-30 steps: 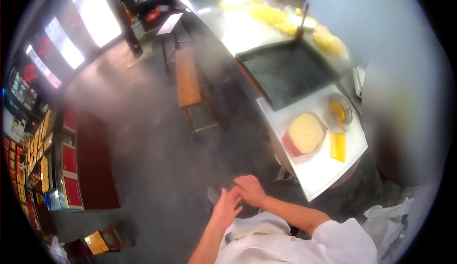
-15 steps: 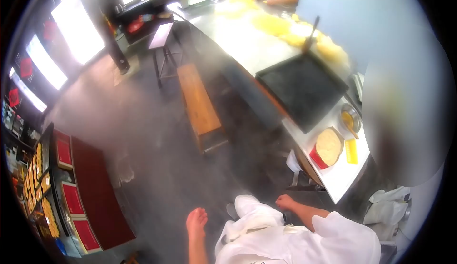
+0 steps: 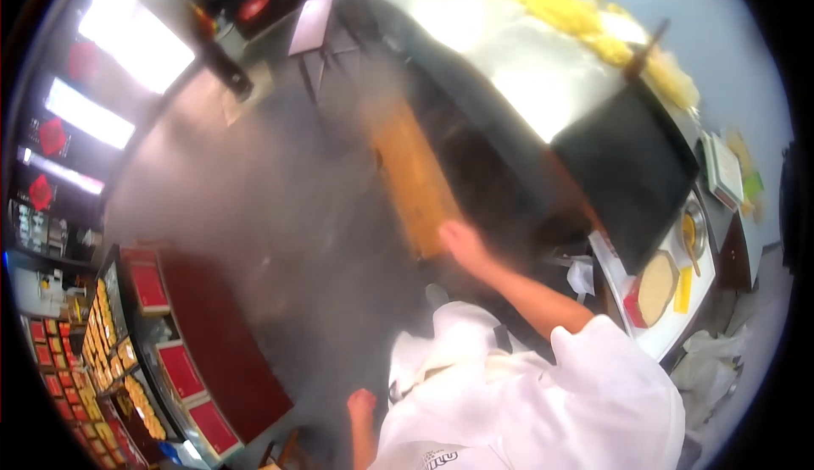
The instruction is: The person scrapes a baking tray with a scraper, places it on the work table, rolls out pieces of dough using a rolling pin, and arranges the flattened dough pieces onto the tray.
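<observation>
My right hand (image 3: 462, 243) is stretched forward over the near end of a wooden bench (image 3: 415, 182); it is blurred, and its fingers cannot be made out. Low in the view, beside my white clothing, my left hand (image 3: 362, 401) is curled, with nothing visible in it. On the white board (image 3: 609, 268) to the right lie a round pale item on a red-edged base (image 3: 657, 290), a yellow scraper-like tool (image 3: 683, 290) and a metal bowl (image 3: 694, 224) with a utensil in it.
A large black tray (image 3: 632, 169) sits at the corner of the metal worktable (image 3: 483, 33), which bears yellow heaps (image 3: 555, 5). A pink-topped stool (image 3: 312, 25) stands beyond the bench. At lower left is a dark red counter (image 3: 225, 334) beside trays of baked goods (image 3: 102, 334).
My right hand has moved forward and up from my side to the bench. My left hand is lower. The view has turned, so the worktable and board sit farther right; the other person is out of view.
</observation>
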`<state>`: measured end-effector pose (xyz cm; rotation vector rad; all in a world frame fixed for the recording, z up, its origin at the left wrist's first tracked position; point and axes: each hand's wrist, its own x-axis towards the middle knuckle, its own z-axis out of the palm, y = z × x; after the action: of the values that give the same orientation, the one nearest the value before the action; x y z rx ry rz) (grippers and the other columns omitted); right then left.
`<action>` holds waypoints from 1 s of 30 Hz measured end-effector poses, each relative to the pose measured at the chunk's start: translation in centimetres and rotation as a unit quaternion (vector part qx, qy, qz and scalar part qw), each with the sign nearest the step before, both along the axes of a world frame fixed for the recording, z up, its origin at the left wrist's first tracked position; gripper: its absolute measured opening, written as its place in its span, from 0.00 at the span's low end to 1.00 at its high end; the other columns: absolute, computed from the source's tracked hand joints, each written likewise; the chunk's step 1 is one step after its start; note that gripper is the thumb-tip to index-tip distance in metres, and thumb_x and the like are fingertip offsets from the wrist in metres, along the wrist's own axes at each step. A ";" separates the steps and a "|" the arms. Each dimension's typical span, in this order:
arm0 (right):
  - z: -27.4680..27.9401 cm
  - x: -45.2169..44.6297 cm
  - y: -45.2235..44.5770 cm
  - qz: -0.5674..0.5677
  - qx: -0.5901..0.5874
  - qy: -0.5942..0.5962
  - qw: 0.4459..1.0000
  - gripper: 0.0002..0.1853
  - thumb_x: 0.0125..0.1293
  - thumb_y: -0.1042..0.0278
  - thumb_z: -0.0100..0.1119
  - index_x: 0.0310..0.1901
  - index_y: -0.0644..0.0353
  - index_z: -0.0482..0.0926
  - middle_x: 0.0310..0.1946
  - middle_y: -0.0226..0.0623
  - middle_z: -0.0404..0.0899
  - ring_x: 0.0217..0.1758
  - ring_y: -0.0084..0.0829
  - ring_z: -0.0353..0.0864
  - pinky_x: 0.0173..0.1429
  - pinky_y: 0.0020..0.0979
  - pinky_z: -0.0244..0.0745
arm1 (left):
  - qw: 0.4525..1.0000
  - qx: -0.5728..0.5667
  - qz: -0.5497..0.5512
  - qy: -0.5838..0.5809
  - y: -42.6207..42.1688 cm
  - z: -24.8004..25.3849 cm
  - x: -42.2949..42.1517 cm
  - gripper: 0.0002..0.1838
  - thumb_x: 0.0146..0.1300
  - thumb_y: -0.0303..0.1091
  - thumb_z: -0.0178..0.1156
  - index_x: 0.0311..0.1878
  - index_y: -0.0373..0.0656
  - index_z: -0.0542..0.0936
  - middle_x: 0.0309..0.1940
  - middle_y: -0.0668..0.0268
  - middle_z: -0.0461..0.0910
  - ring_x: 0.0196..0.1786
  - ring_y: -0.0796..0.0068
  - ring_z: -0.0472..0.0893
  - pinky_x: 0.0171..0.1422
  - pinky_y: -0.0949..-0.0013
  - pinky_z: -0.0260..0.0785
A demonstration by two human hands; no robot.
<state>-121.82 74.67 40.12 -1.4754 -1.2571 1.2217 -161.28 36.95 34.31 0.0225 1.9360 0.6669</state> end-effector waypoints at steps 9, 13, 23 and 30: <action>-0.3 -5.7 21.5 -0.053 0.019 -0.079 0.995 0.17 0.78 0.58 0.50 0.39 0.64 0.78 0.31 0.50 0.80 0.34 0.45 0.79 0.42 0.42 0.73 | 0.912 -0.012 -0.369 0.178 1.2 2.0 -5.2 0.14 0.68 0.41 0.64 0.44 0.38 0.86 0.40 0.54 0.87 0.44 0.62 0.85 0.52 0.54 0.76; -8.8 -7.4 27.9 -0.116 0.048 -0.167 0.978 0.17 0.78 0.56 0.51 0.39 0.63 0.78 0.32 0.48 0.81 0.37 0.49 0.80 0.45 0.45 0.74 | 0.977 -0.013 -0.203 0.057 8.2 2.6 -7.9 0.17 0.69 0.41 0.64 0.48 0.34 0.85 0.42 0.56 0.87 0.44 0.66 0.85 0.51 0.60 0.76; -9.1 -10.5 31.2 -0.106 0.050 -0.465 0.877 0.09 0.68 0.59 0.64 0.36 0.53 0.79 0.35 0.37 0.80 0.43 0.42 0.78 0.48 0.44 0.68 | 0.861 -0.033 -0.506 0.047 39.9 0.4 -28.6 0.09 0.71 0.34 0.60 0.38 0.39 0.83 0.33 0.63 0.83 0.34 0.70 0.81 0.38 0.65 0.76; -6.4 -11.6 33.1 -0.137 -0.021 -0.479 0.867 0.10 0.64 0.59 0.67 0.31 0.55 0.79 0.32 0.41 0.80 0.40 0.46 0.78 0.45 0.47 0.70 | 0.965 0.044 -0.255 0.040 77.5 2.5 -31.9 0.11 0.76 0.39 0.59 0.54 0.44 0.79 0.41 0.68 0.84 0.37 0.79 0.82 0.38 0.76 0.75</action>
<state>-133.43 107.76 33.73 -2.3220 -1.5328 0.2679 -193.17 114.43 36.86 0.5910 1.8674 0.4071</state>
